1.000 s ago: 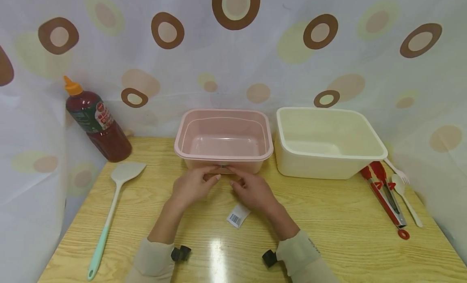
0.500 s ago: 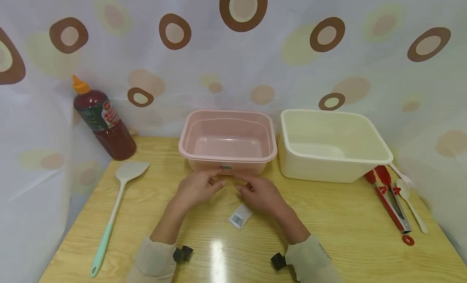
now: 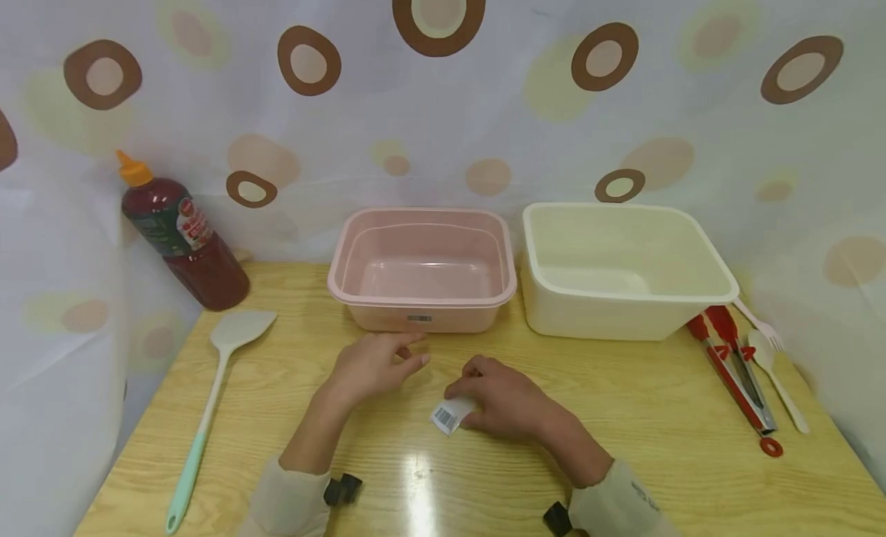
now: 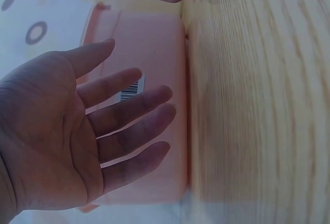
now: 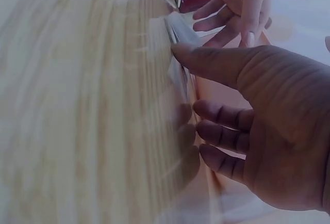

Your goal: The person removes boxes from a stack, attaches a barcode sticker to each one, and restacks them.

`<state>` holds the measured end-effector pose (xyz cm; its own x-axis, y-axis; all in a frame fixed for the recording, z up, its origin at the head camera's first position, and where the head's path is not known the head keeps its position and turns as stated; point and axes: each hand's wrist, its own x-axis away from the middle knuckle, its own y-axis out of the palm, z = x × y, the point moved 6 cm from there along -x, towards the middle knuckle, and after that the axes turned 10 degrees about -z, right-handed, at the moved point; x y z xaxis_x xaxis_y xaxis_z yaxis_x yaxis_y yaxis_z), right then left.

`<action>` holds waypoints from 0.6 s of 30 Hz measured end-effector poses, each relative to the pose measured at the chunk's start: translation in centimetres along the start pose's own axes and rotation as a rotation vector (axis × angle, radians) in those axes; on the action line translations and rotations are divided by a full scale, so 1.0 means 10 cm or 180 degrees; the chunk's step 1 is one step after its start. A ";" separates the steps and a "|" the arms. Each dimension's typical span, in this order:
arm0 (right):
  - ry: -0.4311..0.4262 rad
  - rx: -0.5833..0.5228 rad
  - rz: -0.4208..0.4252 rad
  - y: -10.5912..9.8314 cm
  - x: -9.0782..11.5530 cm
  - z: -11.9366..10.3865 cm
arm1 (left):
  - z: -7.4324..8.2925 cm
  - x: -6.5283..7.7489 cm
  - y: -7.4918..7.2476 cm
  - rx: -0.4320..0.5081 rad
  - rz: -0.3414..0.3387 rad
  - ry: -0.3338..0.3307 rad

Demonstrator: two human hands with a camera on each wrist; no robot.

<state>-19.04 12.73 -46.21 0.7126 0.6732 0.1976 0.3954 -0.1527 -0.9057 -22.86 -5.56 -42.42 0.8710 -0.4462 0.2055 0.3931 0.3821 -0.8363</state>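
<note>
My right hand (image 3: 508, 398) is low over the table, pinching a small white barcode label (image 3: 450, 415) between thumb and index finger. In the right wrist view, the thumb lies against the label (image 5: 180, 30) and the other fingers curl loosely above the tabletop. My left hand (image 3: 374, 368) holds nothing; its fingers are spread and relaxed in front of the pink plastic basin (image 3: 422, 300). A small barcode sticker (image 3: 419, 318) is on the basin's front wall. In the left wrist view, the fingers partly cover that sticker (image 4: 131, 90).
A cream plastic bin (image 3: 595, 315) stands right of the basin. A red sauce bottle (image 3: 187, 241) leans at the back left, above a spatula (image 3: 214, 398). Red-handled tongs (image 3: 737, 379), a pale spoon (image 3: 778, 375) and a fork (image 3: 757, 325) lie at the right.
Both hands have come away from the basin's front wall, leaving its sticker uncovered. The right hand has moved down to the label on the table and taken hold of it.
</note>
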 end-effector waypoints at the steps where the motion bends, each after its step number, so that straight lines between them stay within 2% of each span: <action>1: 0.0010 0.0026 0.0034 0.00 0.00 0.00 | 0.00 0.00 0.00 -0.0011 0.0004 0.0014; 9: 0.0168 -0.0016 0.0296 -0.03 -0.01 0.07 | 0.06 -0.01 0.02 -0.0135 -0.0004 0.0147; 14: 0.0196 -0.0085 0.0739 -0.13 0.01 0.09 | 0.09 -0.01 0.03 -0.0177 -0.0055 0.0152; 18: 0.0302 -0.0050 0.1092 -0.24 0.06 0.09 | 0.11 0.00 0.05 -0.0096 -0.0015 0.0142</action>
<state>-20.10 14.18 -44.28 0.8558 0.5107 -0.0824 0.1321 -0.3698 -0.9197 -22.34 -4.45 -42.31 0.8550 -0.4837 0.1872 0.3874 0.3556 -0.8505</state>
